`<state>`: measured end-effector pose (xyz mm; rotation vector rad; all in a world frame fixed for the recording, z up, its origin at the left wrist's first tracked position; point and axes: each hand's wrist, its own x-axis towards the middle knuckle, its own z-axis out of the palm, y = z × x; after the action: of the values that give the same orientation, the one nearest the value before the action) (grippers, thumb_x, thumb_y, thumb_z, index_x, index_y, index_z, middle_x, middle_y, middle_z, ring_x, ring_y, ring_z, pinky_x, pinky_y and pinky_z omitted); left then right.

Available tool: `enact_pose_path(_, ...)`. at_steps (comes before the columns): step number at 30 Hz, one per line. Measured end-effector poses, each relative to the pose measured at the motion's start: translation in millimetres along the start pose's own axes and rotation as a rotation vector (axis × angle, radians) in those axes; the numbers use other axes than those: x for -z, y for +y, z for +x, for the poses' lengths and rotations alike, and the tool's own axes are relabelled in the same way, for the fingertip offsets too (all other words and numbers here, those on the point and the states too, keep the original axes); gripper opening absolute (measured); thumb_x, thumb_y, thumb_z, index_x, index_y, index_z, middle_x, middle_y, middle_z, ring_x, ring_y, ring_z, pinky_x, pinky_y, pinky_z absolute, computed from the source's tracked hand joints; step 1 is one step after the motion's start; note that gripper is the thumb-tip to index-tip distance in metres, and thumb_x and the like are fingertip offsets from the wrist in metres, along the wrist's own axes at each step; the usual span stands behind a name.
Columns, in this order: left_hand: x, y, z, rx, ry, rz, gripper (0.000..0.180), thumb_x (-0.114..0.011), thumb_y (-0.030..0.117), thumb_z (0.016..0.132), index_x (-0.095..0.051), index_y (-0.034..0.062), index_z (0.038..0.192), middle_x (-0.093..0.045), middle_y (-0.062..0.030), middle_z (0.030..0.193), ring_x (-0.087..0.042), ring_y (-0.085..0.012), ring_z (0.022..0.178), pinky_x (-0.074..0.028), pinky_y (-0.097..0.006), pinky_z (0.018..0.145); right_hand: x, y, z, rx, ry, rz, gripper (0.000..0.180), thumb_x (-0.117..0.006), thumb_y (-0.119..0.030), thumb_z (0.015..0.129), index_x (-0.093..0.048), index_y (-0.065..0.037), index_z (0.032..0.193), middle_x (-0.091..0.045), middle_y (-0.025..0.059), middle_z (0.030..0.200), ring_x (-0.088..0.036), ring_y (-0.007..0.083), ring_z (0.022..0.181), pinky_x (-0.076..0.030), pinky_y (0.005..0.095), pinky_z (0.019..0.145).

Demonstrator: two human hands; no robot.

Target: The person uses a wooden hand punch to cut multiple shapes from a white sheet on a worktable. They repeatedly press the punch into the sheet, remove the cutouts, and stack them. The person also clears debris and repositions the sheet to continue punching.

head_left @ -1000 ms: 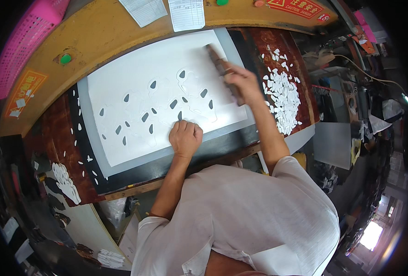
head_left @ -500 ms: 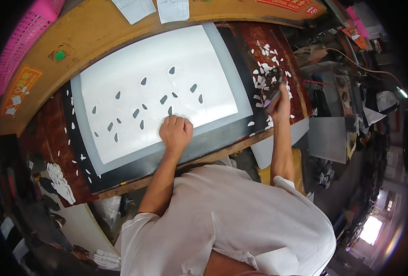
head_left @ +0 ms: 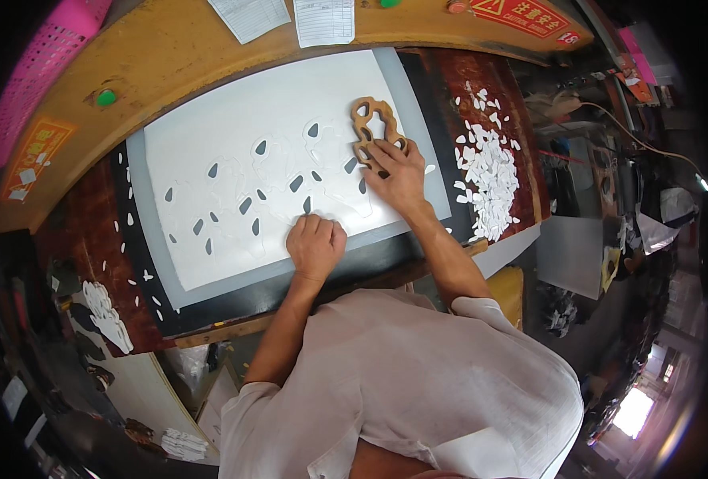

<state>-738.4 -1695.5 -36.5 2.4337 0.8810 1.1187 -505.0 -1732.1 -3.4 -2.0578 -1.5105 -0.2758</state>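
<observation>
A large white sheet [head_left: 234,136] with several teardrop-shaped holes lies on a grey pad on the dark workbench. My left hand [head_left: 315,243] is a closed fist and presses on the sheet's near edge. My right hand [head_left: 398,172] grips the lower end of a brown wavy-edged open frame [head_left: 372,121], which lies flat on the sheet's right part. Faint outlines of the same shape show in the sheet to the left of the frame.
A heap of small white cut pieces [head_left: 489,172] lies on the red-brown surface to the right of the sheet. More white scraps [head_left: 106,311] sit at the left. Two paper slips [head_left: 326,20] and a green button [head_left: 106,97] are on the wooden ledge behind. A pink basket [head_left: 34,72] stands at far left.
My right hand went from the sheet's upper right to the scrap heap and is now back on the sheet with the brown frame. My left fist stayed on the sheet's near edge.
</observation>
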Motion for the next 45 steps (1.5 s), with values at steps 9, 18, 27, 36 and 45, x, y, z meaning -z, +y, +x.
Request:
enact_pose_path(9,-3,-3,3,-0.008,0.018,-0.014,0.020,-0.071,0.010,0.078,-0.055,0.0095,0.067,-0.055,-0.0083,0.076,-0.058,-0.0306,0.072,-0.047,-0.044,0.060,-4,1,3,-0.036,-0.032,-0.116,0.051,-0.088,-0.035,0.076,-0.081,-0.015,0.122,-0.076,0.0028,0.128,-0.058,0.0450,0.118,-0.049,0.0532,0.101)
enact_pose_path(18,-3,-1,1,-0.027,0.001,-0.015,0.020,-0.070,0.010,0.079,-0.054,0.0084,0.066,-0.053,-0.0101,0.074,-0.057,-0.0320,0.071,-0.047,-0.045,0.060,-8,13,13,0.014,-0.007,-0.056,0.048,-0.090,-0.031,0.072,-0.081,-0.018,0.118,-0.073,-0.0037,0.127,-0.055,0.0396,0.118,-0.046,0.0496,0.098)
enact_pose_path(27,-3,-5,-1,-0.039,-0.018,-0.014,0.019,-0.070,0.010,0.080,-0.056,0.0077,0.068,-0.055,-0.0110,0.076,-0.057,-0.0330,0.072,-0.048,-0.045,0.061,-12,11,20,-0.012,-0.024,-0.092,0.047,-0.090,-0.031,0.072,-0.082,-0.020,0.117,-0.072,-0.0037,0.129,-0.059,0.0340,0.117,-0.046,0.0489,0.102)
enact_pose_path(36,-3,-2,-3,-0.034,0.000,-0.023,0.020,-0.070,0.009,0.080,-0.054,0.0088,0.068,-0.054,-0.0094,0.076,-0.057,-0.0327,0.072,-0.047,-0.045,0.059,45,34,-24,-0.390,-0.156,0.352,0.028,-0.076,-0.013,0.093,-0.078,0.000,0.118,-0.071,0.0163,0.131,-0.073,0.0339,0.114,-0.058,0.0394,0.100)
enact_pose_path(45,-5,1,-5,-0.068,-0.021,0.018,0.020,-0.070,0.010,0.081,-0.055,0.0092,0.068,-0.055,-0.0083,0.076,-0.058,-0.0321,0.073,-0.047,-0.045,0.060,65,27,-58,-0.485,-0.061,0.506,0.043,-0.077,-0.012,0.091,-0.072,-0.002,0.132,-0.069,0.0152,0.130,-0.071,0.0250,0.109,-0.058,0.0343,0.093)
